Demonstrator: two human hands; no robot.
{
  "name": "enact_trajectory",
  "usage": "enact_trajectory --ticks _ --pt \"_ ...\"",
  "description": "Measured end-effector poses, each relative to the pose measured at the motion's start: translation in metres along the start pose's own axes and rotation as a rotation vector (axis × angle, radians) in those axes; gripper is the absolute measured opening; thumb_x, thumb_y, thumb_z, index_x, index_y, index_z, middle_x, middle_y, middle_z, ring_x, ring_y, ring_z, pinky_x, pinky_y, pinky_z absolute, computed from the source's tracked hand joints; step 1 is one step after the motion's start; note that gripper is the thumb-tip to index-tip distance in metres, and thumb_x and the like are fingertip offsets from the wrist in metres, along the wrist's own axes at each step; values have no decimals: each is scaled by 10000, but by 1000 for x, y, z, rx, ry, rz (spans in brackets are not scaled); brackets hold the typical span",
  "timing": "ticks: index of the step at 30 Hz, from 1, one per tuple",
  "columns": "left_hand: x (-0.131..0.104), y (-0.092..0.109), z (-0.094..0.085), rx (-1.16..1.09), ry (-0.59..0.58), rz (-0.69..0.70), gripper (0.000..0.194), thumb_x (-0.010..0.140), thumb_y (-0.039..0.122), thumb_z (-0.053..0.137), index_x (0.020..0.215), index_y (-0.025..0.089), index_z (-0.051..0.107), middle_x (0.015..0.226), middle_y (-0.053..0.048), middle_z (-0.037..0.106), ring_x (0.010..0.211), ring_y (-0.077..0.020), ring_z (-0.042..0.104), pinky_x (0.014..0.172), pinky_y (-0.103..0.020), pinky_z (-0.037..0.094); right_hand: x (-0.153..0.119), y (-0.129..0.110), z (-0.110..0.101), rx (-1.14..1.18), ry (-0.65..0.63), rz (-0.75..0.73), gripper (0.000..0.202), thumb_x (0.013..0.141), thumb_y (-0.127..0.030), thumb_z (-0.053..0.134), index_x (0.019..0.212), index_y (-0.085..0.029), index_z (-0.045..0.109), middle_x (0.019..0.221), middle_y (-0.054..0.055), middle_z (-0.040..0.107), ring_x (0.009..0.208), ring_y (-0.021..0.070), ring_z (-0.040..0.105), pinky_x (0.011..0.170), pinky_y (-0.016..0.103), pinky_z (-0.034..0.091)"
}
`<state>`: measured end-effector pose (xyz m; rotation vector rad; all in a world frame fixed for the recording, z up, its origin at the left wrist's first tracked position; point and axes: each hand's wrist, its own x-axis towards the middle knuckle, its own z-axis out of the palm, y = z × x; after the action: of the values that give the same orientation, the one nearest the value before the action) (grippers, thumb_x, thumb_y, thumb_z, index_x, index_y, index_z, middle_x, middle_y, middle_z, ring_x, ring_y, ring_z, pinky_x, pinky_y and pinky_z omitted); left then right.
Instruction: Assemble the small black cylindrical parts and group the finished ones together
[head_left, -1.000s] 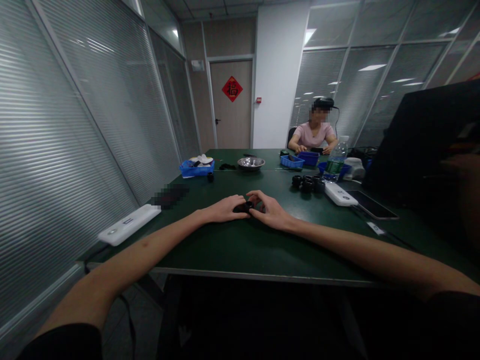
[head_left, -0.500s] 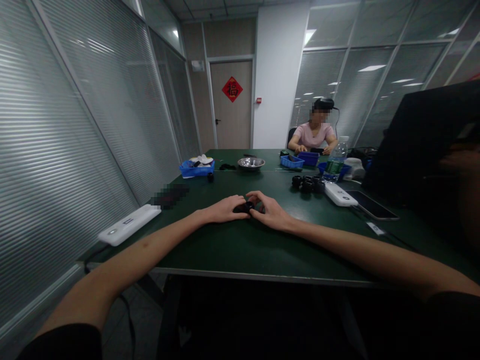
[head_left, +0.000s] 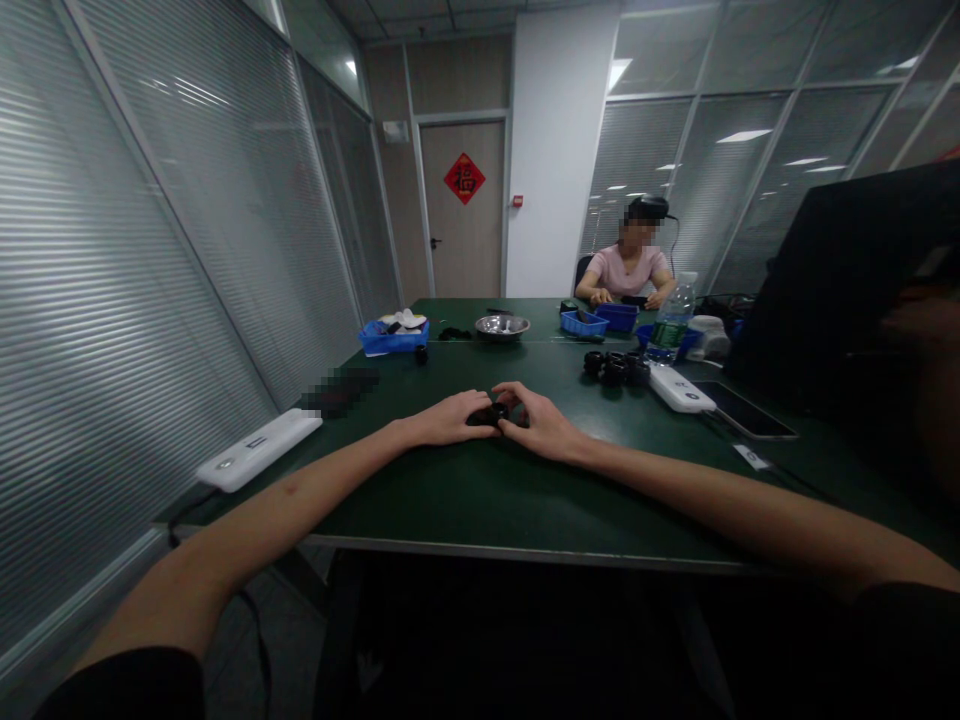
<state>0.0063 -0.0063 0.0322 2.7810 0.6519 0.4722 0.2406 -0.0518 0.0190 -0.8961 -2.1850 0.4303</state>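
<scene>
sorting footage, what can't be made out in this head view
Black part: full shape, head view, partly covered by left hand and right hand.
Steel bowl: contents, head view, too small.
Bottle label: wording, head view, too small.
Dark panel: extent, head view, cut off by right edge.

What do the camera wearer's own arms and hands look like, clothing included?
Left hand and right hand are gloveless, with no watch or bracelet visible. Forearms are uncovered; plain black sleeves show at the lower corners.
</scene>
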Motion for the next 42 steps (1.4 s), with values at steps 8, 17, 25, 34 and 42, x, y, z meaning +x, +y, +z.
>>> enact_trajectory --ticks 8,17,25,34,42 --pt "0 0 1 19 -9 -1 402 986 558 559 1103 178 616 1050 -76 598 959 -230 547 827 -347 437 0 0 0 11 21 11 465 896 -261 666 1337 -214 528 1116 75 663 965 219 638 778 347 523" --pt "0 -1 0 16 -11 -3 406 986 548 556 1101 162 609 1071 -90 608 965 -235 552 823 -349 440 0 4 2 -7 32 21 538 882 -356 729 1353 -203 519 1133 83 654 1003 236 639 830 371 536" --pt "0 -1 1 22 -6 3 403 984 551 563 1125 178 618 1073 -81 610 991 -239 556 849 -358 448 0 3 1 13 -10 -3 473 926 -259 645 1372 -208 498 1136 79 664 960 212 652 841 368 533" --pt "0 1 0 15 -7 4 396 987 554 558 1088 176 613 1046 -75 603 942 -227 547 813 -348 440 0 7 2 -10 40 42 512 886 -322 727 1346 -210 531 1063 58 658 937 216 643 817 363 528" --pt "1 2 -1 29 -19 -3 419 993 562 542 1111 166 611 1069 -87 605 963 -233 548 828 -347 436 0 3 1 16 20 14 517 892 -303 712 1358 -216 507 1131 77 669 1002 227 649 829 367 527"
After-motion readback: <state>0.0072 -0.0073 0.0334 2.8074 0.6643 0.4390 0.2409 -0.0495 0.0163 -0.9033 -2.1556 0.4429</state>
